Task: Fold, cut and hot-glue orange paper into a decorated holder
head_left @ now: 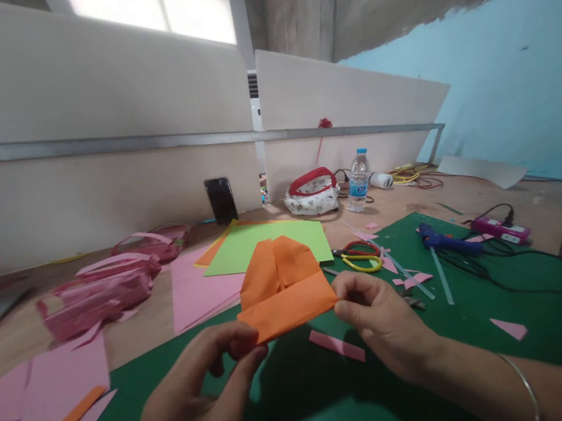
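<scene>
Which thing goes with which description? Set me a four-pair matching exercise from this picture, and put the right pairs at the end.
Things:
1. Folded orange paper
2. Phone
3. Water bottle
4. Glue gun

Descriptions:
A. Clear, standing beside the pouch
B. Blue, lying on the green mat
C. Pinched between the left hand and the right hand
D. Black, upright in front of the white panel

Right pairs: 1-C, 2-D, 3-A, 4-B

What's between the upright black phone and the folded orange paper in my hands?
In the head view, a lime-green paper sheet, over an orange sheet, lies between the phone and the folded paper.
</scene>
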Demonstrator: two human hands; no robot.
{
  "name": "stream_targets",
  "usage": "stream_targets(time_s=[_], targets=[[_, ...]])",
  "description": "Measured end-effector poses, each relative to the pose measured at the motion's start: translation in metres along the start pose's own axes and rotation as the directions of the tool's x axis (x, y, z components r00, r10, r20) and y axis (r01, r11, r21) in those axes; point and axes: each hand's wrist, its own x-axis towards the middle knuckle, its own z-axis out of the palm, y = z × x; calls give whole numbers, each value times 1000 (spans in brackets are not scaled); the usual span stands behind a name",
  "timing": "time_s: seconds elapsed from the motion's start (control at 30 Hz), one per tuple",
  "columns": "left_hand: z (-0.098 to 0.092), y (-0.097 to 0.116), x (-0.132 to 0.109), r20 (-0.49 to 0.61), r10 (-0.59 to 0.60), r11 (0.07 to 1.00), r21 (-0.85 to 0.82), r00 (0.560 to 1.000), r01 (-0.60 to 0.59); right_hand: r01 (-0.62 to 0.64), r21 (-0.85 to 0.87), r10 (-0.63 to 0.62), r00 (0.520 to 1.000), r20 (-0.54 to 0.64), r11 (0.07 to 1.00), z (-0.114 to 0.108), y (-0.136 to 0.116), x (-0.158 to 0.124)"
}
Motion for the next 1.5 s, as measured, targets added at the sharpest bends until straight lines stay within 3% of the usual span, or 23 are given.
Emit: stream_targets(time_s=[0.1, 0.17, 0.27, 0.33, 0.47, 0.7, 0.93, 1.13, 1.33, 1.5], targets=[[0, 3, -1, 2, 5, 999, -36, 1000, -5, 16, -17, -16, 1000, -1, 1000, -3, 1, 2], [1, 4, -2, -5, 12, 997, -78, 1000, -13, 157, -192, -159, 987, 8, 969, -5, -1, 3], [2, 5, -3, -37, 5, 988, -153, 999, -11, 415, -475, -424, 901, 94, 776, -9, -4, 1], [2, 5, -4, -54, -27, 983, -184, 998, 16, 473, -539, -489, 863, 125, 697, -9, -5, -1], [1, 5, -4, 8, -42, 985, -168, 999, 43, 439, -570, -461, 880, 116, 695, -9, -7, -3], [4, 6, -6, -4, -102, 967, -234, 995, 98, 435, -668, -416, 887, 202, 604, -10, -10, -4], [5, 13, -6, 5, -197, 935, -300, 980, 189, 562, -653, -565, 789, 239, 508, -10, -7, -3], [6, 20, -7, 44, -236, 893, -385, 971, 234, 582, -671, -603, 759, 246, 459, -7, -10, -6], [3, 17, -6, 36, -161, 888, -430, 986, 160, 635, -702, -639, 693, 333, 323, -8, -15, -7], [-4, 4, 0, 5, 60, 960, -274, 998, -56, 678, -677, -656, 654, 377, 287, -8, -16, -5]])
